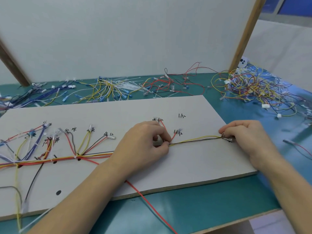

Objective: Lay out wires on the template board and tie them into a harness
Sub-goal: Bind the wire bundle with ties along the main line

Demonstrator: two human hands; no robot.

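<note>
A: What's written on the template board (185, 162)?

B: Handwritten black characters, mostly blurred.

A: The hands?

B: Left hand (145, 142) fingers pinch the wires (194, 141) mid-board; right hand (243, 137) fingers pinch their end near the board's right edge.

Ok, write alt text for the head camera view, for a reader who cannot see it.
A person stretches a yellow and a dark wire along a grey template board, the left hand pinching them mid-board and the right hand gripping their ends near the board's right edge. Left of the hands, a tied harness of coloured wires fans out to handwritten labels; loose wires lie on the green table behind.
</note>
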